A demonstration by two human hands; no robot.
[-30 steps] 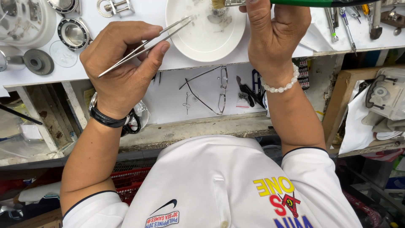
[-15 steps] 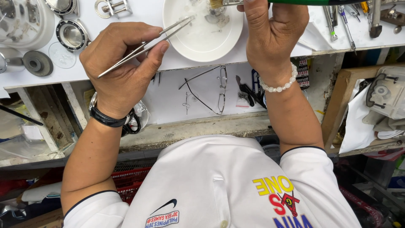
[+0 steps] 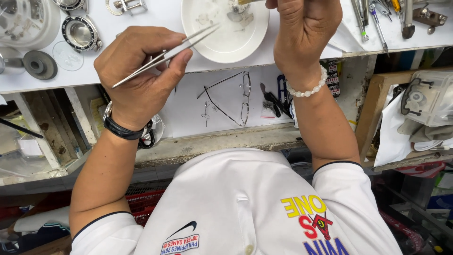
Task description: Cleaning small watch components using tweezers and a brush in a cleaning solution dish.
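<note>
The tweezers (image 3: 165, 56) lie pinched in the grip of the left hand (image 3: 139, 80), their tips reaching over the near rim of the white dish (image 3: 207, 47) on the white tabletop (image 3: 141, 19). The dish holds small metal parts near its far side, just under the right hand (image 3: 304, 33), whose grip is clenched on a thin tool mostly cut off by the picture's top edge. Left of the dish, with open room between, sit a watch case (image 3: 80, 33), a clear round crystal (image 3: 67, 55) and a grey disc (image 3: 40, 64). To the right lie screwdrivers (image 3: 377, 19) near the tabletop's edge. Below that edge, a lower shelf carries spectacles (image 3: 231, 97).
</note>
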